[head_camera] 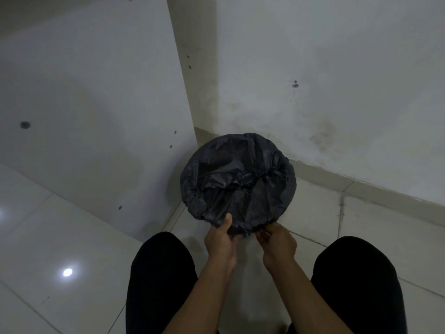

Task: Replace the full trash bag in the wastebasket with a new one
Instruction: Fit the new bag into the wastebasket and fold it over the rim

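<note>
A round wastebasket stands on the floor in the wall corner, wholly covered by a black trash bag (238,182) whose edge is folded down over the rim. The bag's plastic is crumpled and sags into the opening. My left hand (222,237) grips the bag's folded edge at the near rim, thumb on top and fingers underneath. My right hand (277,241) pinches the same edge a little further right. The basket's own wall is hidden by the bag.
White walls meet in a corner just behind the basket, with a projecting wall (96,141) on the left. The floor (60,249) is glossy white tile. My knees in dark trousers (161,273) flank both arms.
</note>
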